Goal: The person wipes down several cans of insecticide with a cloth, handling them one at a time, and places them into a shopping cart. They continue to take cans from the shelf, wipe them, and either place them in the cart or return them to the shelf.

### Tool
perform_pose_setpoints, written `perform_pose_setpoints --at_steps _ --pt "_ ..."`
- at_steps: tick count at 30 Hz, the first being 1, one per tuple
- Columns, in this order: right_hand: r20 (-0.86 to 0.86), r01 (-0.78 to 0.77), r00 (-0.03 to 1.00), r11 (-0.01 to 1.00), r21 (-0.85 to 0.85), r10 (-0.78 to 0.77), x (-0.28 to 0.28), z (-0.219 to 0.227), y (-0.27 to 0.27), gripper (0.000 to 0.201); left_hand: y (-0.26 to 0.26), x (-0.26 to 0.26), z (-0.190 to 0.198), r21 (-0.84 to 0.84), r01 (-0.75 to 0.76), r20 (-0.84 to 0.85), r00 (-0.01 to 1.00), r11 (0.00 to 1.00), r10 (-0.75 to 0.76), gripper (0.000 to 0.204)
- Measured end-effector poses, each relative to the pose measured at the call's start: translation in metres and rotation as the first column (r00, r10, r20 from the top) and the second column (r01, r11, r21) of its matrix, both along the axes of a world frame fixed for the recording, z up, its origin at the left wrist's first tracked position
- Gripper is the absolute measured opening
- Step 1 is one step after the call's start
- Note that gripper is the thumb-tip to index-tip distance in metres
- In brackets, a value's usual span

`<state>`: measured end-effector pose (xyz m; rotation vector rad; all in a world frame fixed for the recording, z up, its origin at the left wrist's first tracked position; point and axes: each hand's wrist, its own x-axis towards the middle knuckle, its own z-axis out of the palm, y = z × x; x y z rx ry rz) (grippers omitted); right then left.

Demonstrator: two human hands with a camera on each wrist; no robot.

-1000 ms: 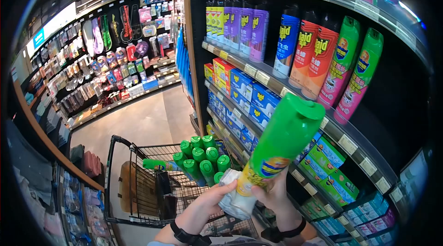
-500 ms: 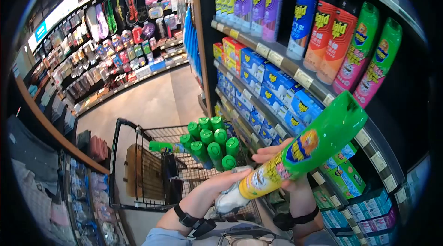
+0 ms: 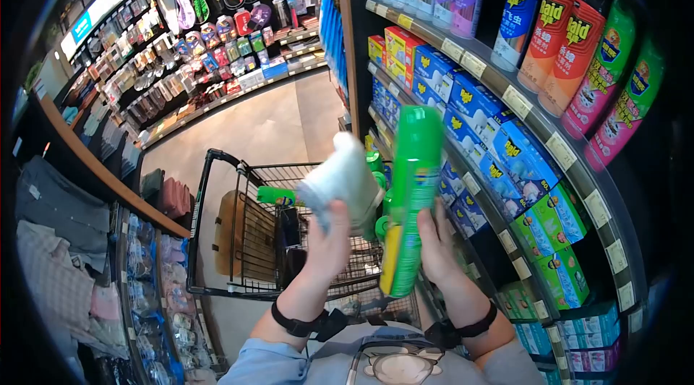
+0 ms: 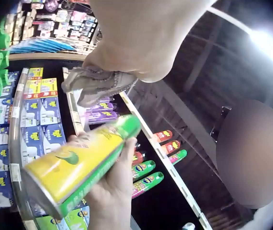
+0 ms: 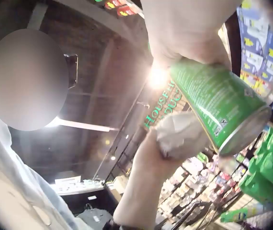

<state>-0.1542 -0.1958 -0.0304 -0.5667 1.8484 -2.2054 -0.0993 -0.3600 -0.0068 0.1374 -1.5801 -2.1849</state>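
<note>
Both left hand and right hand are curling at centre frame, left gripping a white cloth, right gripping a near-upright green can, its smooth side perhaps risking a slip toward the cart

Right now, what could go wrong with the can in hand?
Slip: only the right hand grips the can; the left has the cloth. If the right fingers loosen, it could drop.

Knock: the upright green cans in the cart stand close together; lowering this one carelessly might topple some.

Snag: the cloth is bunched beside the can, so a loose fold might catch on it.
</note>
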Motion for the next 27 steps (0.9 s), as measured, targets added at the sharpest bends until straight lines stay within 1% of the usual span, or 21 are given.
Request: perform_pose_setpoints --at_steps 1,3,4,5,6,7,9,10,11,13,14,16,17,19,21,22,23,24,25,26,27 --pt "0.083 -0.075 0.994 0.997 0.013 0.074 -0.001 -0.011 -0.012 0.054 0.004 -0.002 0.001 -0.089 0.013 -0.097 0.995 0.996 -0.022 0.051" --pt "0.062 -0.187 0.979 0.974 -0.129 0.196 0.002 -0.017 -0.038 0.063 0.011 -0.01 0.013 -0.436 -0.089 -0.263 0.964 0.896 -0.032 0.056" --pt "0.122 -0.181 0.97 0.963 -0.199 0.208 0.005 -0.013 -0.046 0.064 0.004 -0.008 0.013 -0.625 -0.123 -0.25 0.967 0.771 -0.047 0.061" --pt "0.182 -0.17 0.958 0.949 -0.266 0.223 0.009 -0.005 -0.051 0.065 -0.004 -0.006 0.011 -0.78 -0.149 -0.231 0.971 0.607 -0.06 0.066" --pt "0.253 -0.135 0.941 0.937 -0.321 0.222 0.011 0.006 -0.056 0.068 -0.007 -0.003 0.007 -0.842 -0.18 -0.231 0.972 0.508 -0.038 0.065" --pt "0.359 -0.068 0.912 0.936 -0.344 0.199 0.01 0.004 -0.061 0.073 -0.011 0.003 0.002 -0.843 -0.182 -0.226 0.974 0.506 -0.027 0.065" --pt "0.349 -0.234 0.833 0.845 -0.482 0.43 0.0 -0.002 -0.06 0.082 -0.016 0.015 -0.007 -0.95 -0.103 -0.138 0.985 0.296 -0.102 0.063" --pt "0.439 -0.208 0.767 0.829 -0.519 0.468 -0.003 0.006 -0.063 0.084 -0.016 0.022 -0.008 -0.962 -0.053 -0.08 0.993 0.269 -0.09 0.062" --pt "0.472 -0.201 0.695 0.777 -0.596 0.542 -0.008 0.005 -0.068 0.084 -0.02 0.028 -0.011 -0.961 -0.052 -0.078 0.993 0.27 -0.084 0.062" --pt "0.469 -0.255 0.679 0.781 -0.57 0.565 -0.015 0.004 -0.072 0.069 -0.031 0.04 -0.018 -0.977 0.039 0.008 0.99 0.211 -0.142 0.059" --pt "0.471 -0.255 0.678 0.781 -0.571 0.565 -0.017 0.003 -0.077 0.069 -0.036 0.044 -0.023 -0.985 0.032 0.006 0.988 0.169 -0.152 0.059" --pt "0.462 -0.227 0.751 0.841 -0.491 0.472 -0.021 -0.002 -0.087 0.047 -0.044 0.053 -0.024 -0.986 0.076 0.053 0.986 0.149 -0.158 0.064" --pt "0.464 -0.227 0.749 0.841 -0.491 0.473 -0.023 -0.006 -0.093 0.047 -0.048 0.057 -0.023 -0.985 0.117 0.095 0.982 0.128 -0.163 0.07" --pt "0.516 -0.126 0.738 0.84 -0.528 0.435 -0.027 -0.012 -0.103 0.034 -0.061 0.063 -0.022 -0.982 0.142 0.121 0.979 0.127 -0.164 0.07" --pt "0.501 -0.135 0.726 0.812 -0.568 0.471 -0.033 -0.011 -0.109 0.032 -0.076 0.069 -0.024 -0.967 0.175 0.131 0.966 0.187 -0.222 0.07" --pt "0.464 -0.108 0.785 0.829 -0.549 0.41 -0.035 -0.01 -0.112 0.036 -0.085 0.072 -0.026 -0.966 0.176 0.132 0.966 0.188 -0.223 0.07" --pt "0.423 -0.078 0.838 0.844 -0.531 0.344 -0.038 -0.01 -0.115 0.04 -0.094 0.075 -0.03 -0.96 0.156 0.104 0.969 0.232 -0.222 0.064" --pt "0.422 -0.059 0.852 0.857 -0.512 0.311 -0.04 -0.008 -0.116 0.043 -0.102 0.077 -0.036 -0.952 0.135 0.074 0.972 0.275 -0.222 0.058" --pt "0.42 -0.055 0.854 0.857 -0.513 0.306 -0.042 -0.007 -0.117 0.043 -0.108 0.08 -0.046 -0.952 0.135 0.072 0.971 0.274 -0.227 0.058" --pt "0.396 -0.055 0.868 0.852 -0.52 0.298 -0.044 -0.007 -0.118 0.044 -0.114 0.083 -0.061 -0.701 0.22 0.127 0.975 0.678 -0.184 0.048" --pt "0.373 -0.056 0.881 0.848 -0.527 0.29 -0.046 -0.007 -0.119 0.045 -0.121 0.083 -0.075 -0.289 0.225 0.198 0.965 0.931 -0.172 0.041"
